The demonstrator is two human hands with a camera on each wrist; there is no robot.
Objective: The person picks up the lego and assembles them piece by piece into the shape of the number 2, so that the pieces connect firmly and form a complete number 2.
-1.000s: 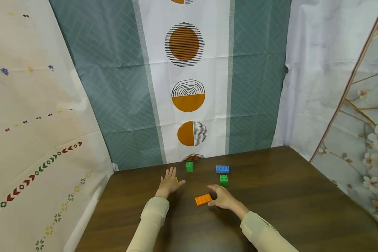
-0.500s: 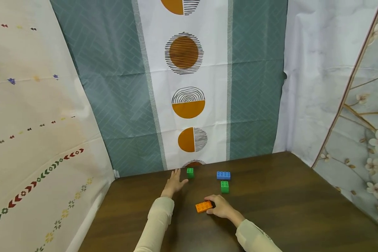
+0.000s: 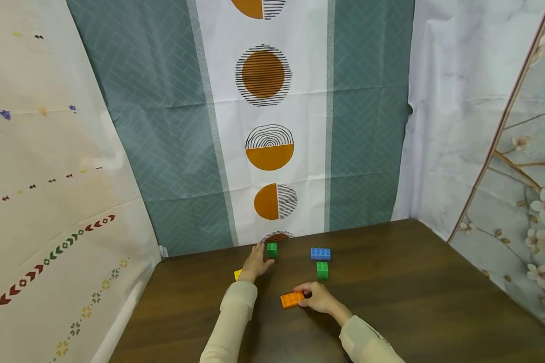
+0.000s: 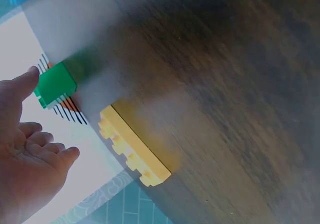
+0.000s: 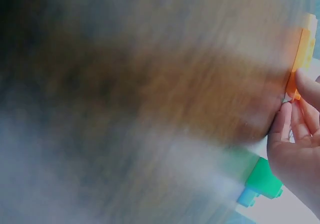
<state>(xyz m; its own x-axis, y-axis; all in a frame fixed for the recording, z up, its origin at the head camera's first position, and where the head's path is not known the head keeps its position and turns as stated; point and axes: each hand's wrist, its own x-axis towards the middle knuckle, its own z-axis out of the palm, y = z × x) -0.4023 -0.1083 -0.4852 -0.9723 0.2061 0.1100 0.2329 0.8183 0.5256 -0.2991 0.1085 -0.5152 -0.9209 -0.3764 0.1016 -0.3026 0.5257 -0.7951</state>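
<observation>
My left hand (image 3: 256, 264) reaches over the table just beside the far green brick (image 3: 272, 250), its fingers extended and thumb apart. In the left wrist view the thumb overlaps that green brick (image 4: 56, 84); contact cannot be told. A yellow brick (image 3: 238, 274) lies left of the left hand, partly hidden by it in the head view, and shows whole in the left wrist view. My right hand (image 3: 319, 297) pinches the right end of an orange brick (image 3: 292, 300) between thumb and fingers. The right wrist view shows the thumb against the orange brick (image 5: 300, 58).
Beyond the right hand stand another green brick (image 3: 322, 270) and a blue brick (image 3: 320, 253). All the bricks are on a dark wooden table (image 3: 390, 282). Patterned cloths (image 3: 368, 151) hang along its back and sides.
My left hand has moved right and away from the yellow brick, toward the far green brick. My right hand has closed its thumb and fingers on the orange brick's end.
</observation>
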